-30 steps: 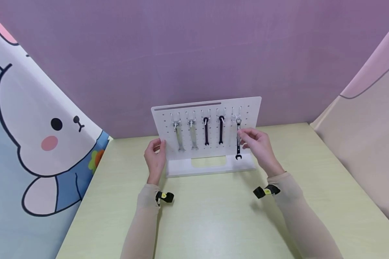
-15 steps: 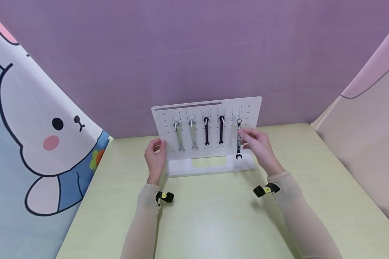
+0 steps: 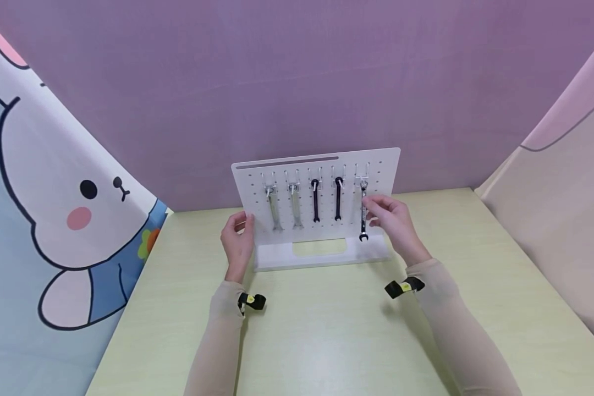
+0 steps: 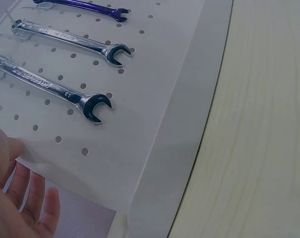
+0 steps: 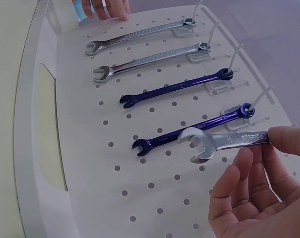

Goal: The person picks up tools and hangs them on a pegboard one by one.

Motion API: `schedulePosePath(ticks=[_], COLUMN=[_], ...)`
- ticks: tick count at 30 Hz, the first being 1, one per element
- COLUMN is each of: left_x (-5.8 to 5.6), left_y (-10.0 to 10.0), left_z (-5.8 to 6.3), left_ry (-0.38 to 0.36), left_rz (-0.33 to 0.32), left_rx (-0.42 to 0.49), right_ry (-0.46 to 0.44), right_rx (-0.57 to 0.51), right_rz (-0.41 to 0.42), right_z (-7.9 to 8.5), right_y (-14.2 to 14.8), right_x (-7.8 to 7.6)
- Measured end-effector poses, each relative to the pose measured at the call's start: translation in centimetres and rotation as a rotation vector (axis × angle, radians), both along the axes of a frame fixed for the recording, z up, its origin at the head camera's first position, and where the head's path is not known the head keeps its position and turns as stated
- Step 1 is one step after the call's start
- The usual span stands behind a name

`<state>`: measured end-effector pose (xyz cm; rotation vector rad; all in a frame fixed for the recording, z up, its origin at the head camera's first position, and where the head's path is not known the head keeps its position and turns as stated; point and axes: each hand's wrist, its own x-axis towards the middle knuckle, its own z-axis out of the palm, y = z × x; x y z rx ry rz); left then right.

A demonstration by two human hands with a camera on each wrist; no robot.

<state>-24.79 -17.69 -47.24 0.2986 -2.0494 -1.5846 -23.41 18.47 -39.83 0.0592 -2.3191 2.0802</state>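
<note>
In the head view, my right hand (image 3: pixel 393 223) pinches a silver combination wrench (image 3: pixel 363 217) between thumb and fingers, in front of the rightmost hook (image 3: pixel 361 180). The wrench hangs ring end up; its open jaw points down. The right wrist view shows its open end (image 5: pixel 204 145) standing off the board, while its ring end is out of frame. My left hand (image 3: pixel 237 242) holds the left edge of the white pegboard (image 3: pixel 272 257), thumb in front and fingers behind. Two silver wrenches (image 5: pixel 140 34) and two dark purple wrenches (image 5: pixel 177 88) hang from the other hooks.
The pegboard stands upright on a pale wooden table (image 3: pixel 322 330), with a cutout in its base. Behind it rises a purple backdrop (image 3: pixel 297 82). A cartoon-printed cloth (image 3: pixel 54 181) covers the left side, and another printed cloth (image 3: pixel 564 181) the right.
The right hand and its wrench have shifted slightly left and up in the last half second. My left hand and the pegboard look unmoved.
</note>
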Motion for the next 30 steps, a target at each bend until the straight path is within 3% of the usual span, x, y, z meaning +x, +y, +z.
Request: schedulePosePath(ticks=[30], left_x=[0.0], left_y=[0.0], left_z=[0.1], left_ry=[-0.019], left_rz=[0.002], left_rx=[-0.006], right_ry=[-0.032], right_rx=[0.024], right_rz=[-0.016], right_z=[-0.1], right_y=[-0.1], right_x=[-1.9])
